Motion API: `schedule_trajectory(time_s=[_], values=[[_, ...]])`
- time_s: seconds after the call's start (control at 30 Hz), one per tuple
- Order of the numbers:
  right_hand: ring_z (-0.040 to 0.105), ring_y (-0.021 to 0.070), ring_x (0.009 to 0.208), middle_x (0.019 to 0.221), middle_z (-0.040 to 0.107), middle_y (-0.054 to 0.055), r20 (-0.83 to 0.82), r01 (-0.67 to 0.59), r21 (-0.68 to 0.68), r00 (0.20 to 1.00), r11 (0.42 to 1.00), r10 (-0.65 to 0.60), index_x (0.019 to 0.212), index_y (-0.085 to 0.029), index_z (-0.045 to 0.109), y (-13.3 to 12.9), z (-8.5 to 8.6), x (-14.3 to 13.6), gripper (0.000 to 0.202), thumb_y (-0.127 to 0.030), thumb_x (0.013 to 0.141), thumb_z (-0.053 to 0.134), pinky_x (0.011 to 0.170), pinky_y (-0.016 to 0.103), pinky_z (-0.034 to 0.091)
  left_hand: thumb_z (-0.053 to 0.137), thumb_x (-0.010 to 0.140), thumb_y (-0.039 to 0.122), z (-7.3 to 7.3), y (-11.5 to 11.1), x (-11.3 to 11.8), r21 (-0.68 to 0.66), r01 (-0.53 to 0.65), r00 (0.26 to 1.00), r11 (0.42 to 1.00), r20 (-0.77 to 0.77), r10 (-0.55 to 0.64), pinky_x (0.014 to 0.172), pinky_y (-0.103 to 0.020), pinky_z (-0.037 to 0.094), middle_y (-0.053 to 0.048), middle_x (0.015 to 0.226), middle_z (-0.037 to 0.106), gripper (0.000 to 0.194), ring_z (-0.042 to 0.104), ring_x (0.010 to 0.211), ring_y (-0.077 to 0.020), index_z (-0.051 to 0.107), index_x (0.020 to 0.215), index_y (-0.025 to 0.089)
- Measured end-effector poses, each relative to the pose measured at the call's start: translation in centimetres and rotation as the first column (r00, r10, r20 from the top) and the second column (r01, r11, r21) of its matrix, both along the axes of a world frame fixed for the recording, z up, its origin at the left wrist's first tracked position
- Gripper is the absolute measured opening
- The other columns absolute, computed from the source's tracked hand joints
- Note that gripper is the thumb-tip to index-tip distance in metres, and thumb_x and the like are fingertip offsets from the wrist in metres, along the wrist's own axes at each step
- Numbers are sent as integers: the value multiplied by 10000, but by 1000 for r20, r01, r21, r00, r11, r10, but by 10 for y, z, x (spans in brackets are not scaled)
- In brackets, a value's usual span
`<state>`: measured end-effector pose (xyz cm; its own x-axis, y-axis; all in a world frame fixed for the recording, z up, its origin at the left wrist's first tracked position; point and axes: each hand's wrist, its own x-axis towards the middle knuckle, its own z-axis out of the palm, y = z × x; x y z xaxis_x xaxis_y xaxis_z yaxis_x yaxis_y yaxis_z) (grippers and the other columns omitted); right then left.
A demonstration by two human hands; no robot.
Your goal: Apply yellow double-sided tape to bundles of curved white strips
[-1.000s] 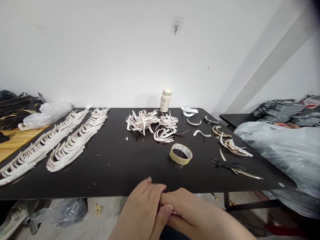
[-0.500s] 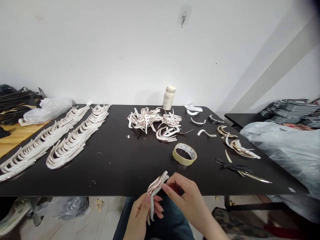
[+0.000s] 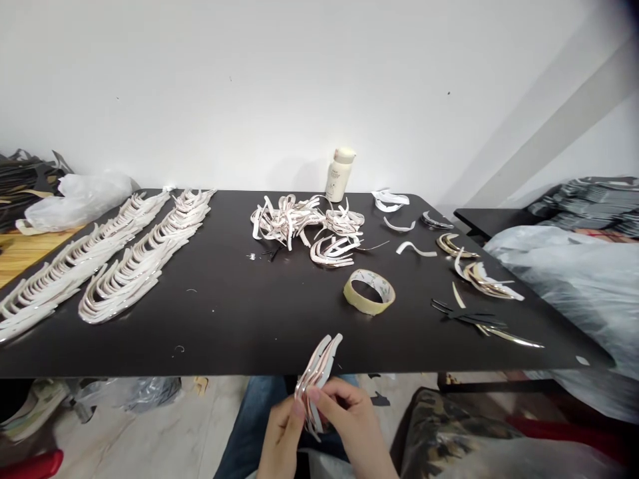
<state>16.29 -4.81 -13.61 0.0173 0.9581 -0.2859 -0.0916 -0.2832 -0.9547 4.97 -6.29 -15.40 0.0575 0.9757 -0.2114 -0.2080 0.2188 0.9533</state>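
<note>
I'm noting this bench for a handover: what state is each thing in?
Left hand: closed on strip bundle
Right hand: closed on strip bundle
Strip bundle: gripped, upper ends spread
Bottle: upright, cap on
Tape roll: lying flat
Strip pile: tangled
Strip rows: laid overlapping
Black strips: lying loose
Plastic bag: crumpled
Clear plastic: rumpled

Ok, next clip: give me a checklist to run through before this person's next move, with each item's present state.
1. Strip bundle held: ok, between the left hand and the right hand.
2. Bundle's far ends together: not ok, the tips stand apart.
3. Number of strips in the bundle: cannot tell, they overlap and fingers cover part.
4. Tape roll apart from the hands: ok, it lies on the table beyond them.
5. Bottle standing with its cap on: ok, near the wall.
6. Loose heap sorted: not ok, its strips lie tangled.
</note>
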Motion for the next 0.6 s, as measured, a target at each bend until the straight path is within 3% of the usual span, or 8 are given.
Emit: schedule_trajectory(time_s=[0.07,0.13,0.2,0.3,0.47,0.6], values=[[350,72,413,428,441,-35,-48,-68,-27,997,997,67,570,-131,654,1,-2,4,416,-524,681,736,413,205,289,423,831,678,2,2,-3,11,121,992,993,21,-121,597,-266,399,-29,492,570,652,509,556,-170,643,501,160],[322,57,364,400,407,-51,-80,-143,-47,987,989,139,611,-129,665,1,-2,5,406,-517,724,707,382,200,232,386,848,675,3,1,-3,-6,170,985,985,20,-170,601,-270,405,-22,460,548,679,502,526,-164,619,458,170],[328,53,373,434,400,-51,-59,-134,-8,989,991,133,628,-127,685,-1,-1,2,391,-497,753,689,386,202,232,424,838,669,2,-1,0,-29,80,996,996,-25,-80,598,-268,402,-17,479,552,645,489,529,-157,620,478,170],[352,61,452,554,389,-37,5,-18,102,1000,995,17,625,-135,722,-5,1,-6,354,-459,764,691,409,202,285,494,801,674,-2,-5,8,-77,-119,993,990,-8,119,567,-260,388,-8,526,573,570,485,540,-154,644,597,164],[362,42,385,600,385,-43,-64,96,33,994,995,-93,672,-151,748,-11,2,-17,334,-475,742,705,322,178,283,423,822,697,-3,-8,21,-184,-174,976,968,97,194,484,-249,325,18,452,503,596,451,482,-143,589,605,167],[426,76,351,461,420,-46,-99,-8,0,995,1000,7,683,-136,755,-7,-3,-14,378,-505,746,697,356,203,362,426,792,733,0,-7,22,-227,-211,973,951,47,227,465,-241,259,40,441,432,612,378,451,-116,501,535,182]])
